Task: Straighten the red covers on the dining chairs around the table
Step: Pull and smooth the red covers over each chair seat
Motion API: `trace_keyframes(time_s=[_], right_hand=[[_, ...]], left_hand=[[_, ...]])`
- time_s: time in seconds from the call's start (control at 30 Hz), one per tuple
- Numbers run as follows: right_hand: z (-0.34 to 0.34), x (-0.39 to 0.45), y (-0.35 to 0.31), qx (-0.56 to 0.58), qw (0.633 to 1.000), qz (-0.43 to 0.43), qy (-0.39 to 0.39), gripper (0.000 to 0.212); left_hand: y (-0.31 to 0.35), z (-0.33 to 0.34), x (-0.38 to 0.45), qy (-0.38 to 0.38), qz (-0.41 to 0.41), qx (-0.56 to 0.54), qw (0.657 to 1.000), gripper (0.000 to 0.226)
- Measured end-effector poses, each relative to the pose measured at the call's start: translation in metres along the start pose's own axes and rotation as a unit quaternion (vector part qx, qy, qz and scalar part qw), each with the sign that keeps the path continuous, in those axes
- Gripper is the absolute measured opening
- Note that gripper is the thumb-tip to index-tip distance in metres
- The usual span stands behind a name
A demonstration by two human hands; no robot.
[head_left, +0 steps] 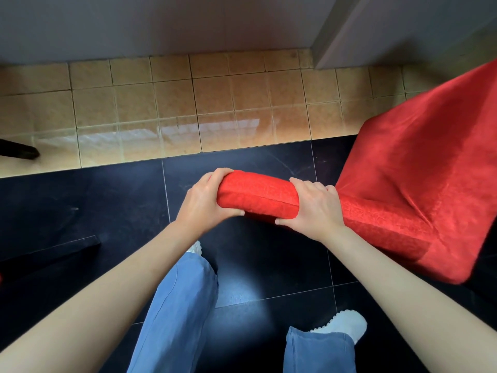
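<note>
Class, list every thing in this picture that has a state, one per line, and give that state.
Left hand: grips the left end of the chair's top edge.
Right hand: grips the same top edge, nearer the middle.
Red cover: on the chair, creased over the seat.
Chair top edge: covered, held between both hands.

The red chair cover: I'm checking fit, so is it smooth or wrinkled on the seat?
Wrinkled: the red chair cover shows creases running across the seat; both hands grip its top edge.
</note>
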State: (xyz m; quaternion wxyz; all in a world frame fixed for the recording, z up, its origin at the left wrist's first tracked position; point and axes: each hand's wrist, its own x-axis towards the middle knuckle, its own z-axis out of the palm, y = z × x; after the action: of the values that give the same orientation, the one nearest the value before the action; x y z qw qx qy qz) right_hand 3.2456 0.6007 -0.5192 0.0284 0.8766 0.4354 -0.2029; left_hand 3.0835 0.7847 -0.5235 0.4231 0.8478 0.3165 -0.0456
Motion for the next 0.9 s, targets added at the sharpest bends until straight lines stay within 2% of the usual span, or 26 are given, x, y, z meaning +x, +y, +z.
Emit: trace_keyframes(time_s=[0.13, 0.3, 0.53, 0.7, 0.8, 0.9], right_hand=[[0.001, 0.001, 0.001, -0.002, 1.000, -0.005, 0.008, 0.102], [-0.007, -0.005, 0.004, 0.016, 0.999, -0.005, 0.040, 0.088], [-0.055, -0.018, 0.021, 0.020, 0.998, -0.011, 0.061, 0.073], [-0.084, -0.034, 0.030, 0.046, 0.991, -0.036, 0.119, 0.064], [-0.096, -0.039, 0.032, 0.045, 0.991, -0.045, 0.120, 0.064], [-0.105, -0.043, 0.034, 0.019, 0.993, -0.068, 0.093, 0.063]], left_hand=[[0.001, 0.003, -0.001, 0.018, 0.013, 0.006, 1.000, 0.090], [0.009, -0.002, 0.003, 0.032, 0.034, 0.017, 0.999, 0.082], [0.057, -0.024, 0.009, 0.039, 0.091, 0.037, 0.994, 0.076], [0.084, -0.039, -0.003, 0.077, 0.131, 0.009, 0.988, 0.076], [0.091, -0.043, -0.013, 0.096, 0.125, -0.047, 0.986, 0.083], [0.092, -0.041, -0.025, 0.076, 0.082, -0.116, 0.987, 0.110]])
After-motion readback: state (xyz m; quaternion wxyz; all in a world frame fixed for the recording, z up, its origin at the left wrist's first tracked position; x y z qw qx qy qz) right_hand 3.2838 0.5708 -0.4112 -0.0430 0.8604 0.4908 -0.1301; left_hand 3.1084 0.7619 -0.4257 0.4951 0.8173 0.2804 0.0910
